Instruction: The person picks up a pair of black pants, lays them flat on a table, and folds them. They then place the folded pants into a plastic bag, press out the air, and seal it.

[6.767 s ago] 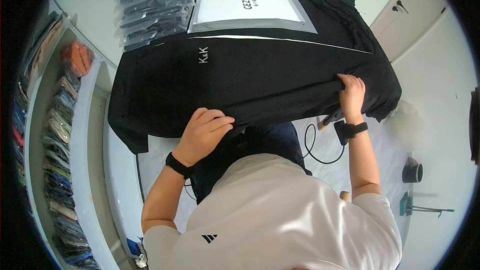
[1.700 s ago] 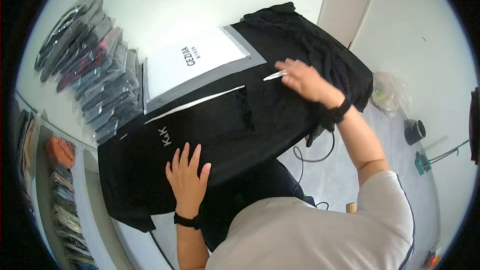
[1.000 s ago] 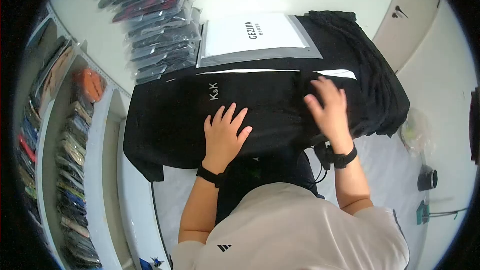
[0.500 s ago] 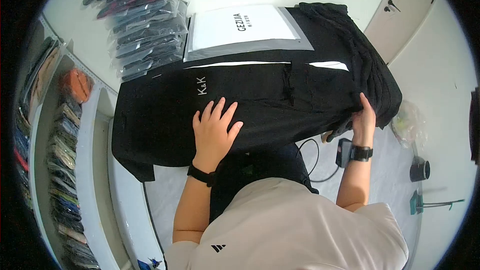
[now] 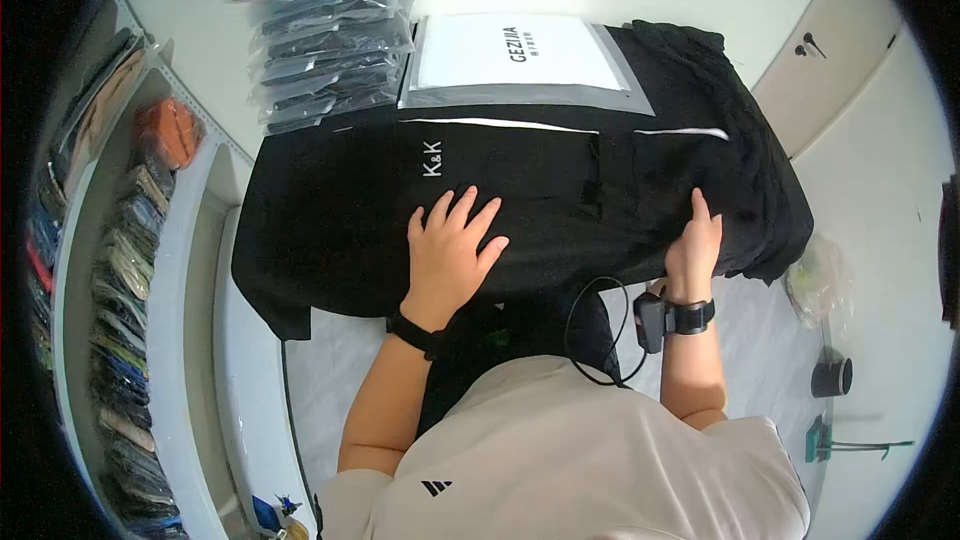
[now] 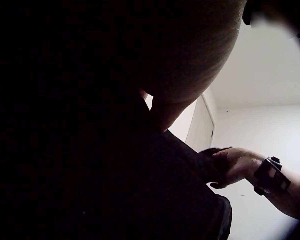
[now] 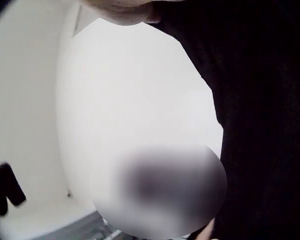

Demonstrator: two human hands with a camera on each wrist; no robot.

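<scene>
A black garment [image 5: 330, 210] with white "K&K" lettering lies spread across the table in the head view. My left hand [image 5: 452, 248] rests flat on it below the lettering, fingers spread. At the garment's near edge on the right is my right hand [image 5: 692, 250], its index finger pointing forward over the cloth. In the left wrist view, the right hand [image 6: 235, 165] pinches dark cloth between fingers and thumb. The right wrist view shows part of that hand [image 7: 125, 11] against the black cloth. White strips [image 5: 500, 124] show along the garment's far side.
Behind the garment lies a white "GEZIJIA" package [image 5: 515, 55] in a clear-edged bag. Beside it is a stack of bagged dark clothes [image 5: 330, 50]. Shelves of folded clothes [image 5: 130, 330] stand at the left. A black cable [image 5: 568, 330] hangs near the right wrist.
The right hand has come from the white strip back to the near edge and taken hold of cloth there. The right-hand white strip has narrowed. The left hand, earlier at the near edge, now lies flat.
</scene>
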